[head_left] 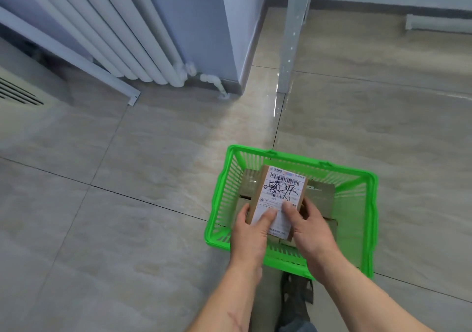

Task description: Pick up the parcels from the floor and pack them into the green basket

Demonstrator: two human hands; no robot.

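A green plastic basket (362, 178) stands on the tiled floor in front of me. Both hands hold one small brown cardboard parcel (279, 191) with a white shipping label and black handwriting, over the basket's middle. My left hand (251, 232) grips its near left corner with the thumb on the label. My right hand (310, 227) grips its near right corner, thumb also on the label. Under it, other brown parcels (323, 195) lie in the basket, partly hidden.
A white radiator (132, 37) and its pipe stand against the blue wall at the back left. A grey metal table leg (288, 48) rises behind the basket. My foot in a dark shoe (296, 298) is just below the basket. Bare tiles lie to the left.
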